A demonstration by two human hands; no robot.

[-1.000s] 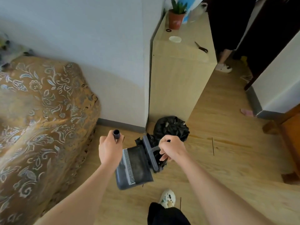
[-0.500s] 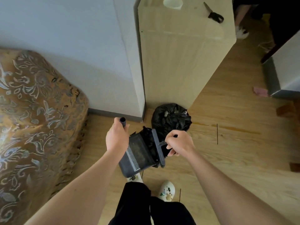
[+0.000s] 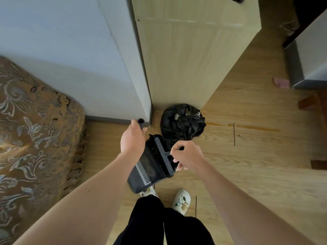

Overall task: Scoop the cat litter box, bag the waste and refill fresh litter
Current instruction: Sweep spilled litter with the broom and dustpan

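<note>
1 dark dustpan (image 3: pixel 141 177) held tilted over the wood floor (image 3: pixel 247 165): left hand (image 3: pixel 132 140) wrapped round its handle (image 3: pixel 141 123), right hand (image 3: pixel 187 156) curled round the stem of 1 brush (image 3: pixel 163 154) lying across the pan mouth. 1 tied black bag (image 3: pixel 182 122) sits on the floor just behind, against 1 pale wood cabinet (image 3: pixel 191 59). 1 patterned sofa (image 3: pixel 31 129) on the left, white wall (image 3: pixel 62 50), 2 white clogs (image 3: pixel 182 200) below.

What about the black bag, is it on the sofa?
No, the black bag sits on the wooden floor beside the cabinet, apart from the sofa.
</note>
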